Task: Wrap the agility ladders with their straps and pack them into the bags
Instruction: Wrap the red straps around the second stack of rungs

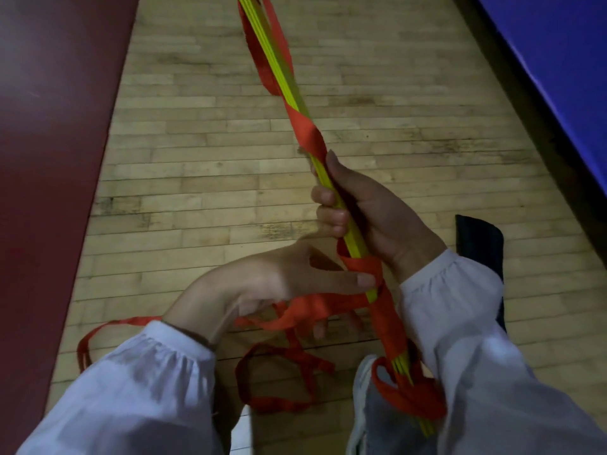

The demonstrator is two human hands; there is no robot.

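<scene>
A bundle of yellow ladder rungs slants from the top centre down to the lower right. A red strap winds round it in several places. My right hand grips the bundle at its middle. Just below, my left hand holds the loose red strap, its thumb stretched out against the wrap on the rungs. More strap loops trail onto the floor by my knees. A dark bag lies flat on the floor to the right, partly hidden by my right sleeve.
The wooden plank floor runs ahead. A dark red mat borders it on the left and a blue padded mat on the right. My knee in grey trousers sits under the bundle's lower end.
</scene>
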